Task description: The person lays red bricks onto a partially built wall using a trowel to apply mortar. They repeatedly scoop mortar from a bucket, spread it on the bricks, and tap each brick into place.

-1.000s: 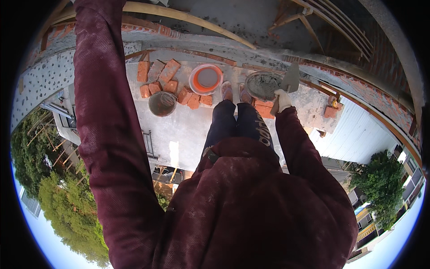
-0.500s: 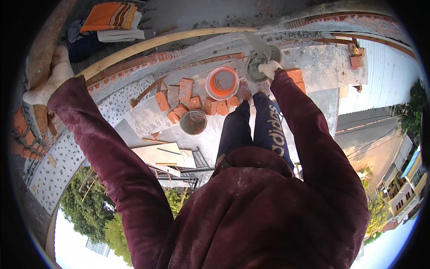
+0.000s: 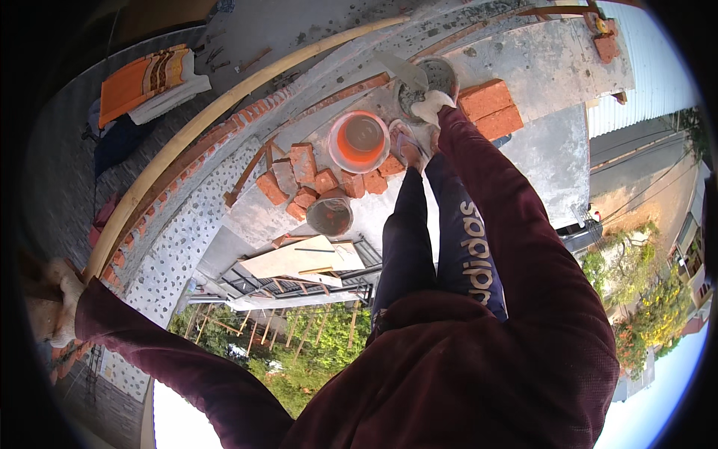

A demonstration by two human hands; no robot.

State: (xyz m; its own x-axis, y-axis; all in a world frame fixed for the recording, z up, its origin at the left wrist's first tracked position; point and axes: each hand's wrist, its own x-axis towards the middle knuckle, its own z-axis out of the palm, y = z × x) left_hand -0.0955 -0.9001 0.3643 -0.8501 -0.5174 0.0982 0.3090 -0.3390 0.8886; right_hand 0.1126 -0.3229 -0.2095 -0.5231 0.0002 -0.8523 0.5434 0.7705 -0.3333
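My right hand (image 3: 434, 107), in a pale glove, grips a trowel (image 3: 402, 70) by its handle. Its flat blade points left at the rim of a round tub of grey mortar (image 3: 440, 75). At the far left, my gloved left hand (image 3: 66, 298) is wrapped round a wooden post (image 3: 41, 318), partly lost in the dark rim. An orange bucket (image 3: 338, 138) stands left of my feet, and a smaller dark bucket (image 3: 329, 215) with grey contents sits nearer. Several loose red bricks (image 3: 303, 162) lie around the two buckets.
Stacked bricks (image 3: 490, 108) stand right of the tub. A long curved timber strip (image 3: 247, 90) runs along the low brick wall at left. Boards (image 3: 299, 258) lie on a metal frame below the platform. Orange cloth (image 3: 142, 84) lies beyond the wall.
The view has turned and shifted, so my left hand sits lower and farther left in the picture, still at the post. The trowel remains at the mortar tub in my right hand.
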